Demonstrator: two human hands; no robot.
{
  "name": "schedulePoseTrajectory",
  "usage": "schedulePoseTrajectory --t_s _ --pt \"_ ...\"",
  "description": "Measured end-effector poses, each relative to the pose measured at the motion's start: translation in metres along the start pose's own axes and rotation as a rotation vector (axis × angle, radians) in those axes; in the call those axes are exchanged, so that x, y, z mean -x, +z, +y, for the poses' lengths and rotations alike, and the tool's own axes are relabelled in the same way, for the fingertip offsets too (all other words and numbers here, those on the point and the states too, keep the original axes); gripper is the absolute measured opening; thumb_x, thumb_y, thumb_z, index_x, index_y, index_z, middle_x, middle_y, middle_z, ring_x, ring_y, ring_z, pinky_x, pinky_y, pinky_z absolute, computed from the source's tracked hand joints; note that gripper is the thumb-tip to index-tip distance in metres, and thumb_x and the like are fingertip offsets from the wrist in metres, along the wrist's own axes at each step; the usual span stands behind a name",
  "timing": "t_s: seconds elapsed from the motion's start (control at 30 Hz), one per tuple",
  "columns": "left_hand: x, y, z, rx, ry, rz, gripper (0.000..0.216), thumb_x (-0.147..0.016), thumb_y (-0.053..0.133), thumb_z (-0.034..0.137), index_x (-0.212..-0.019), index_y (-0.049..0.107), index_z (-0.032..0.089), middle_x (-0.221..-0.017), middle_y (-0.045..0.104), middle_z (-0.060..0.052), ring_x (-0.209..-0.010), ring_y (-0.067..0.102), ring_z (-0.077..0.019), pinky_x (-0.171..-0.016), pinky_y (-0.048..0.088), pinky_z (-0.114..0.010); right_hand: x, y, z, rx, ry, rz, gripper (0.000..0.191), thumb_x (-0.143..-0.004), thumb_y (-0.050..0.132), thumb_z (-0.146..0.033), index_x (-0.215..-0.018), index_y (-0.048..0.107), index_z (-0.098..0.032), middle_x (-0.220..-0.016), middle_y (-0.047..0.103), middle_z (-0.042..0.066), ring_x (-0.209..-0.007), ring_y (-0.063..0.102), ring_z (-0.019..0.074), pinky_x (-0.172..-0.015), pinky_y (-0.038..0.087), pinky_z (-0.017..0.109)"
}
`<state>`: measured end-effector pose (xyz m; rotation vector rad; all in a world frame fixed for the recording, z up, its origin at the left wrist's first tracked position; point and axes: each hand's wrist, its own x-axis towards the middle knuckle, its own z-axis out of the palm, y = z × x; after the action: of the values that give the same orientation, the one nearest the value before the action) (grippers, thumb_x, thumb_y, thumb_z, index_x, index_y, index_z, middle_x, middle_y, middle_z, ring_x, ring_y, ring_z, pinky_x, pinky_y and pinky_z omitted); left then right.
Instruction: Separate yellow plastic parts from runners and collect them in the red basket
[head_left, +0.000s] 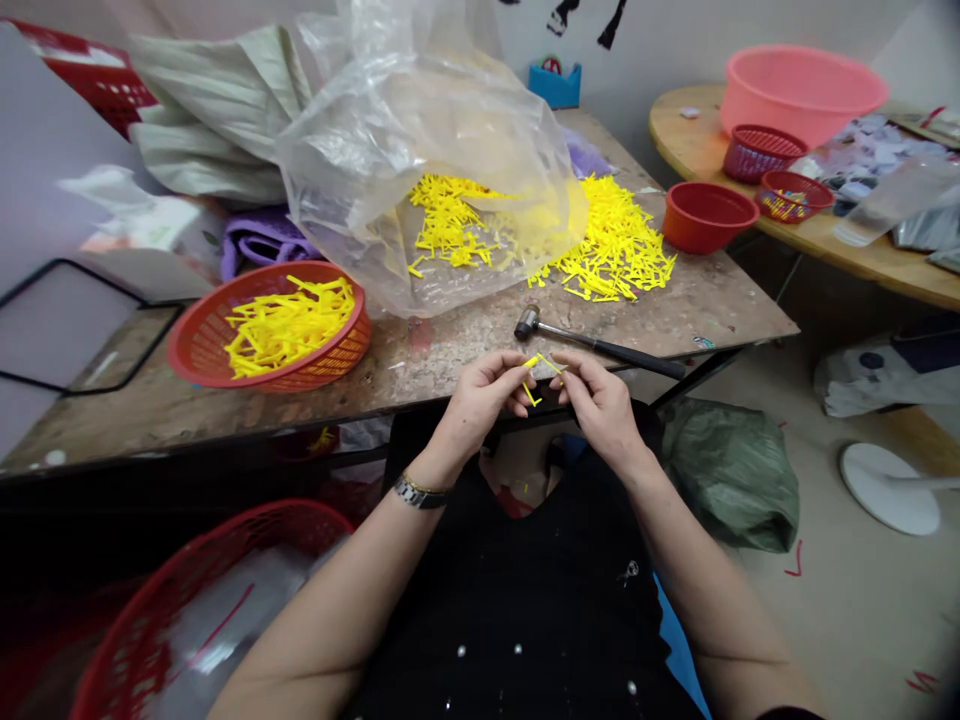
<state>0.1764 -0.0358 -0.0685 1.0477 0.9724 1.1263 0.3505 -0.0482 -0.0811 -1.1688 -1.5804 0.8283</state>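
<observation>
Close to the table's front edge, my left hand (491, 395) pinches small yellow plastic pieces (532, 395) between thumb and fingers. My right hand (600, 405) faces it, its fingertips closed on the end of a thin yellow plastic piece (550, 363). Just beyond the hands lies a hammer (577, 338) with a dark head and black grip. Farther back spreads a pile of yellow plastic pieces (619, 245), and more lie inside a clear plastic bag (360, 150). To the left, an orange basket (195, 350) holds many similar yellow pieces.
A red bowl (709, 225) stands at the table's right side, and a blue tape dispenser (555, 87) at the back. The round table (682, 105) carries a pink basin (802, 90) and small baskets. Below are a red basket (142, 610) and a green bag (735, 475).
</observation>
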Motion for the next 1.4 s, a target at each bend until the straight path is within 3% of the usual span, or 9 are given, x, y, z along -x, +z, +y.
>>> schedulePoseTrajectory --t_s 0.13,0.33,0.5,0.73,1.4 --pt "0.002 0.001 -0.001 -0.021 0.006 -0.004 0.028 -0.075 0.079 0.039 -0.089 0.068 0.016 -0.076 0.068 -0.001 -0.055 0.062 -0.0081 -0.049 0.053 -0.018 0.005 0.003 0.0 0.039 -0.041 -0.013 0.034 -0.096 0.048 -0.029 -0.123 0.068 -0.022 -0.09 0.074 0.003 -0.067 0.064 0.0137 -0.071 0.056 0.03" --pt "0.005 0.001 -0.001 -0.084 0.053 -0.006 0.024 -0.079 0.075 0.037 -0.09 0.071 0.017 -0.074 0.067 -0.001 -0.054 0.061 -0.0083 -0.05 0.054 -0.019 0.012 0.004 -0.005 0.168 -0.109 -0.062 0.04 -0.098 0.044 -0.024 -0.131 0.066 -0.025 -0.103 0.074 0.006 -0.088 0.07 0.0186 -0.085 0.058 0.037" --pt "0.008 0.002 0.001 -0.161 0.116 0.005 0.02 -0.082 0.072 0.035 -0.087 0.071 0.016 -0.074 0.067 -0.001 -0.056 0.062 -0.0091 -0.05 0.054 -0.019 0.015 0.005 -0.006 0.207 -0.177 -0.028 0.041 -0.099 0.042 -0.022 -0.133 0.065 -0.024 -0.109 0.074 0.009 -0.098 0.07 0.0204 -0.092 0.056 0.038" --pt "0.01 0.002 0.0 -0.171 0.119 0.004 0.022 -0.082 0.073 0.037 -0.088 0.07 0.016 -0.074 0.068 -0.002 -0.055 0.062 -0.0097 -0.05 0.054 -0.019 0.018 0.006 -0.002 0.213 -0.15 -0.008 0.04 -0.1 0.042 -0.022 -0.133 0.064 -0.023 -0.106 0.074 0.007 -0.094 0.069 0.0188 -0.09 0.056 0.037" --pt "0.012 0.005 -0.003 -0.307 0.172 -0.001 0.014 -0.086 0.063 0.027 -0.09 0.071 0.015 -0.071 0.063 0.0 -0.052 0.058 -0.0072 -0.047 0.052 -0.016 0.024 0.005 0.0 0.303 -0.261 -0.009 0.042 -0.1 0.04 -0.019 -0.136 0.063 -0.023 -0.09 0.067 0.006 -0.084 0.065 0.0192 -0.082 0.055 0.035"
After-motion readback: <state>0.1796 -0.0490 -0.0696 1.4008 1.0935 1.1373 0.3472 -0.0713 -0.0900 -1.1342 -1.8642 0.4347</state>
